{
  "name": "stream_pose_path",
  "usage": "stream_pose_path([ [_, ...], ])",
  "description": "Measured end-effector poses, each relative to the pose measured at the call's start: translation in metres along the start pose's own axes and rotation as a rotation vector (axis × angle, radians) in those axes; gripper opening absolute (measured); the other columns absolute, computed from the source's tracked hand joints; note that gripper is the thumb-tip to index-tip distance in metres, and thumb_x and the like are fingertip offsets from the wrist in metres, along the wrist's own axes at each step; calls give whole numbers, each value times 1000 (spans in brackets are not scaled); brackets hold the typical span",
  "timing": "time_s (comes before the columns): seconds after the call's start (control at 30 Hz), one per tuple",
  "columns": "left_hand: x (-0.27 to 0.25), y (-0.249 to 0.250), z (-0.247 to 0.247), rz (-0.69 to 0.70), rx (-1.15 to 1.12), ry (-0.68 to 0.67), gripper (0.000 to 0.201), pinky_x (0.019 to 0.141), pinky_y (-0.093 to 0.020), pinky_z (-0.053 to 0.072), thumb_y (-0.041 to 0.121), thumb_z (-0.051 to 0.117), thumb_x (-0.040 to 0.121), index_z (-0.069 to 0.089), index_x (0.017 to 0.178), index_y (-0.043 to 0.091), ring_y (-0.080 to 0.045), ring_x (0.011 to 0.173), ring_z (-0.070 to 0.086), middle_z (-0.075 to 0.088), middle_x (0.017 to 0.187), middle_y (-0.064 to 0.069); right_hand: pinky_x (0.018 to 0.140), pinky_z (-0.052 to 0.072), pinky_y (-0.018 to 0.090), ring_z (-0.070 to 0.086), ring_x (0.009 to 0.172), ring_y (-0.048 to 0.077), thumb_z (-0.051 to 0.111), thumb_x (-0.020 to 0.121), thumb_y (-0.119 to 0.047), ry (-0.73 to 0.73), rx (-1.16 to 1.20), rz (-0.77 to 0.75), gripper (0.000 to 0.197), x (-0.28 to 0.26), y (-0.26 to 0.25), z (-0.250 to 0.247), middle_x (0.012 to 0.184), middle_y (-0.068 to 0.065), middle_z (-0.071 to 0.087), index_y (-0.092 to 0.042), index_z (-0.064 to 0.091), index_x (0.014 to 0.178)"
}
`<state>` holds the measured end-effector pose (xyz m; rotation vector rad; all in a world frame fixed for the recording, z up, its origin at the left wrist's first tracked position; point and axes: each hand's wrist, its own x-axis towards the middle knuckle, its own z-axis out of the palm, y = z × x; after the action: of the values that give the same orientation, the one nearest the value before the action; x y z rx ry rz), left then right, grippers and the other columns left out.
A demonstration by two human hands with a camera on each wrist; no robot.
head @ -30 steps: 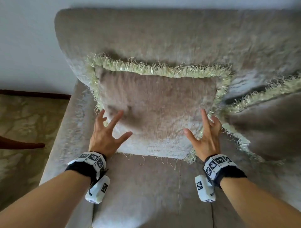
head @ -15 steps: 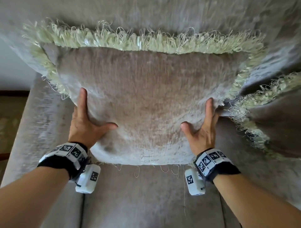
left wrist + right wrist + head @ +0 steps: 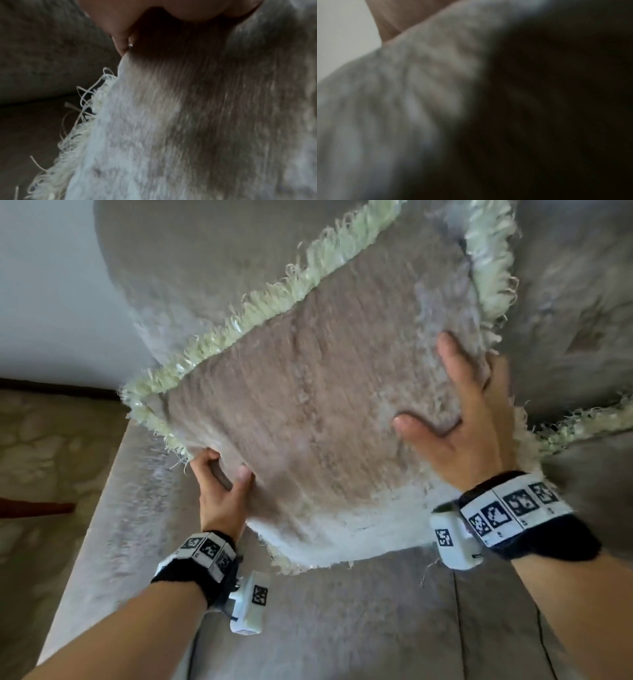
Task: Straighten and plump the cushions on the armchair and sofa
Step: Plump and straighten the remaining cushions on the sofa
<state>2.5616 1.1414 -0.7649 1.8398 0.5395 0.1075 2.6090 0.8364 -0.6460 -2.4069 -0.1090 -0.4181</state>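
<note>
Above the sofa seat, now tilted toward one o'clock — plush fringed cushion, left hand pinching, right hand fingers spread.

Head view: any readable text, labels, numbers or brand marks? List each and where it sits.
No readable words, brands or numbers.
Black-and-white square marker patterns on the white left wristband, the white right wristband and both white wrist camera housings: patterns only.
Small marks beneath the right wristband's markers: too small to read.
Fringed beige plush cushion: none.
</note>
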Motion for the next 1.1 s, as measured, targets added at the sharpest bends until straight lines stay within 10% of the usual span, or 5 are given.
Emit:
stream_pose_path([
  [0.33, -3, -17, 52, -327, -219, 196, 21, 85, -31, 36, 30, 46, 105, 40, 101, 11, -15, 79, 43, 41, 81, 7, 90, 50, 54, 54, 103, 33, 59, 76, -79, -182, -215, -244, 88, 61, -11, 12, 127, 11, 44, -45, 34, 153],
  [0.7, 18, -26, 58, -397, -204, 183, 50, 95, -38, 39, 54, 45, 99, 40, 128, 13, -24, 104, 54, 52, 94, 6, 91, 48, 56, 51, 110, 37, 50, 83, -77, -82, -226, -256, 83, 40, 15, 24, 128, 22, 44, -34, 34, 152],
  [0.83, 14, -2, 49, -429, -68, 298, 61, 89, -37, 40, 65, 50, 89, 47, 125, 16, -30, 101, 55, 48, 126, -8, 102, 41, 59, 44, 125, 39, 57, 86, -72, -53, -294, -240, 78, 31, 11, 15, 140, 24, 38, -29, 42, 150],
  [0.97, 11, 43, 29, -222, 25, 326, 34, 100, -44, 46, 48, 58, 87, 54, 108, 22, -29, 111, 58, 45, 126, -7, 101, 39, 51, 43, 120, 33, 64, 89, -54, 32, -367, -215, 52, 17, -6, -1, 128, 15, 51, -19, 64, 127],
  [1.1, 5, 103, 0, 107, 183, 131, 11, 96, -41, 46, 38, 58, 90, 57, 92, 28, -24, 115, 57, 60, 113, -1, 90, 47, 43, 63, 103, 28, 53, 92, -51, -254, -395, -177, 43, 9, -37, -23, 111, 2, 67, -17, 67, 114],
])
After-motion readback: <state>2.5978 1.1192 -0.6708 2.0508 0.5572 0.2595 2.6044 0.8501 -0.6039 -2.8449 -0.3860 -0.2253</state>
